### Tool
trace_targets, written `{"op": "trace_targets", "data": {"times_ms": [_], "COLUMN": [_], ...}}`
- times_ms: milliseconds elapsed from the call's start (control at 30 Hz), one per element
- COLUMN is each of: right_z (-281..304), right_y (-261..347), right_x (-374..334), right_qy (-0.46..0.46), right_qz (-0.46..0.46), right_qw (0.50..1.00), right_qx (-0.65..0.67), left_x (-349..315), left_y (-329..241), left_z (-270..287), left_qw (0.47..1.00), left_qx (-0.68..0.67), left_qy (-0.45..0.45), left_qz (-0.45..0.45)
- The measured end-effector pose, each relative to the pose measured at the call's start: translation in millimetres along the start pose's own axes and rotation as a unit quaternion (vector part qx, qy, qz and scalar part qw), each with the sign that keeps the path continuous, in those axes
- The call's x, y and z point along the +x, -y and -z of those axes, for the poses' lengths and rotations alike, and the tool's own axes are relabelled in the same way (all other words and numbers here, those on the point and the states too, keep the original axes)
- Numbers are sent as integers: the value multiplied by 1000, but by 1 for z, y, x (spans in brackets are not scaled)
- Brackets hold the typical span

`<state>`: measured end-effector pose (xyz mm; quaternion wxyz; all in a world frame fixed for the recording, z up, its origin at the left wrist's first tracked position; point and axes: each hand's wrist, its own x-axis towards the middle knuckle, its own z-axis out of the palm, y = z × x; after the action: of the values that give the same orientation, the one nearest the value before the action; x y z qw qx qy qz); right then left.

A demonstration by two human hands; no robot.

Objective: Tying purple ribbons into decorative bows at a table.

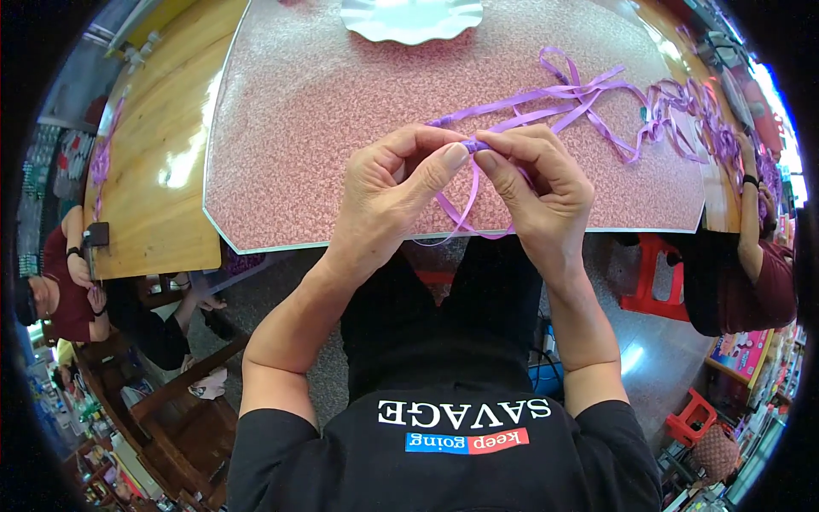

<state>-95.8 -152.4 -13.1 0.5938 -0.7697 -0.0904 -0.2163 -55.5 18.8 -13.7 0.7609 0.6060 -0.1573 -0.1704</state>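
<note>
beyond the pinched purple ribbon [475, 146] sits 1 wavy-rimmed dish [413, 19].

Illumination over the pink table mat [290, 162] is bright, with sheen toward its far side. Left of the mat, the wooden tabletop [145, 213] shows white glare; beyond its near right corner, the floor [657, 350] returns a bright reflection. Far right of the mat, a blue-white strip [781, 111] is overexposed. The left hand [388, 175] and right hand [542, 183], above the mat, appear sharp. Fisheye distortion bends shapes around it; black vignetting encloses the view.
</note>
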Motion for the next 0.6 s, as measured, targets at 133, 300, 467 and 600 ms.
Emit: {"op": "trace_targets", "data": {"times_ms": [133,300,467,600], "right_z": [2,2,6,8], "right_y": [0,2,0,-3], "right_x": [-2,-2,0,0], "right_qy": [9,0,11,24], "right_qz": [1,-8,44,49], "right_qw": [1000,1000,999,998], "right_qx": [-17,-10,-25,-7], "left_x": [0,-2,1,4], "left_y": [-2,-3,1,3], "left_z": [-5,-8,-7,-5], "left_qw": [1000,999,999,998], "left_qx": [19,11,22,37], "left_qy": [-3,-11,-7,1], "left_qz": [-20,-32,-33,-56]}}
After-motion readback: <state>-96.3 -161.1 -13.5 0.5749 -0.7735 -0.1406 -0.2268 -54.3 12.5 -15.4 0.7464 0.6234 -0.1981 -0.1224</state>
